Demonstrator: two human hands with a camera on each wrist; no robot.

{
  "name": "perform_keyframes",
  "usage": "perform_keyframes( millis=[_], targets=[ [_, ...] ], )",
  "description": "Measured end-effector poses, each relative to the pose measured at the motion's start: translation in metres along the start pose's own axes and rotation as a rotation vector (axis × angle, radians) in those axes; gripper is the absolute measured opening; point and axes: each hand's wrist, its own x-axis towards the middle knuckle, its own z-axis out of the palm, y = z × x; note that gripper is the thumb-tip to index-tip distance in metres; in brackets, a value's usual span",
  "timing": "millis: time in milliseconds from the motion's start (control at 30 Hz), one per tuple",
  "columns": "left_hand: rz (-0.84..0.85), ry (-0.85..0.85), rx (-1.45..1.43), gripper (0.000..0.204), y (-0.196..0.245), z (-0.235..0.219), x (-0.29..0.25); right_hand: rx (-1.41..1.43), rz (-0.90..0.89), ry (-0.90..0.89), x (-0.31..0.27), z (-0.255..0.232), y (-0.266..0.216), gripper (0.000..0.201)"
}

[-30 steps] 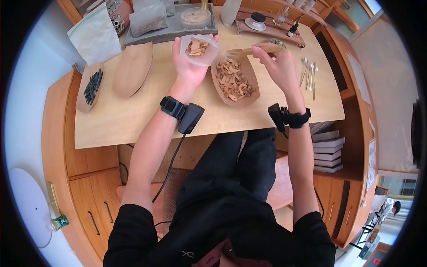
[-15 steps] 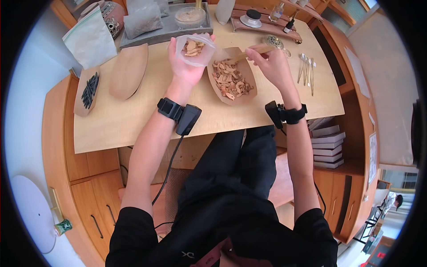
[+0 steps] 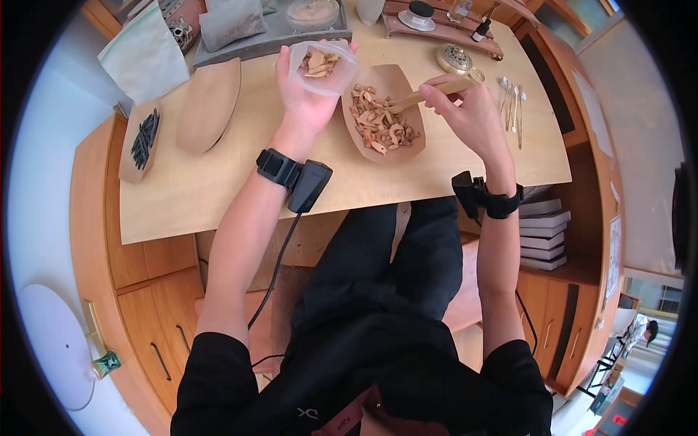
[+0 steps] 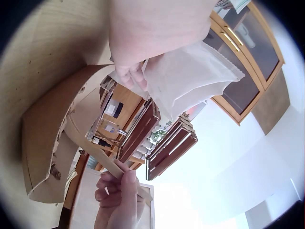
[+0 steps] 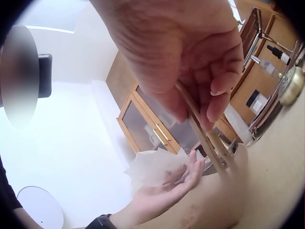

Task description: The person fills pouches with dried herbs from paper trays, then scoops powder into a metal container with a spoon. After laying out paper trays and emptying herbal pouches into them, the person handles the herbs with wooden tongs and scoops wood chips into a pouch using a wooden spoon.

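On its upturned palm my left hand (image 3: 305, 109) holds a translucent white pouch (image 3: 345, 77), fingers curled around its side. The pouch's mouth faces me, with pale brown dried slices (image 3: 318, 64) inside. My right hand (image 3: 474, 120) pinches wooden tongs (image 3: 413, 99) between thumb and fingers. Both arms of the tongs (image 5: 207, 143) show in the right wrist view. Their tips reach in among the dried slices (image 3: 378, 123) in a brown paper tray (image 3: 392, 78). That tray stands just right of the pouch, and its wall (image 4: 45, 138) hides most of its contents in the left wrist view.
Left on the table are a tray of dark sticks (image 3: 145, 138) and a brown oval tray (image 3: 209, 105). A white pouch (image 3: 149, 54) stands behind. Beyond my right hand are a brass burner (image 3: 454, 58) and slim tools (image 3: 514, 109). A grey tray (image 3: 276, 42) lies at the back.
The tongs' tips have gone from the far end of the paper tray down into the slices at its middle. My right hand has shifted right and nearer; the left still holds the pouch.
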Motion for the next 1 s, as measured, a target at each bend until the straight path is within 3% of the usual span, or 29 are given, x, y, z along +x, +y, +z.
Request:
perform_keyframes(
  millis=[167, 367, 467, 633, 733, 933, 1000],
  targets=[
    [-0.034, 0.013, -0.015, 0.066, 0.001, 0.003, 0.001, 0.061, -0.103, -0.012, -0.003, -0.003, -0.011, 0.028],
    [-0.041, -0.011, 0.002, 0.069, 0.001, 0.005, -0.002, -0.013, 0.017, -0.004, -0.008, -0.007, -0.014, 0.026],
    [-0.011, 0.017, 0.007, 0.072, -0.001, 0.004, 0.001, -0.019, -0.152, -0.017, -0.01, -0.003, -0.019, 0.023],
    [-0.04, -0.016, -0.014, 0.068, 0.001, 0.002, -0.002, -0.139, -0.043, -0.03, -0.014, -0.004, -0.035, 0.019],
    [-0.03, 0.005, -0.028, 0.066, 0.0, 0.004, -0.001, -0.152, -0.118, 0.009, -0.013, -0.002, -0.028, 0.019],
    [-0.026, -0.009, -0.014, 0.064, 0.0, 0.001, -0.002, -0.123, -0.038, -0.045, -0.014, -0.004, -0.032, 0.018],
    [-0.043, -0.003, -0.035, 0.064, 0.001, 0.004, -0.001, -0.119, -0.089, -0.025, -0.017, -0.001, -0.028, 0.019]
  ],
)
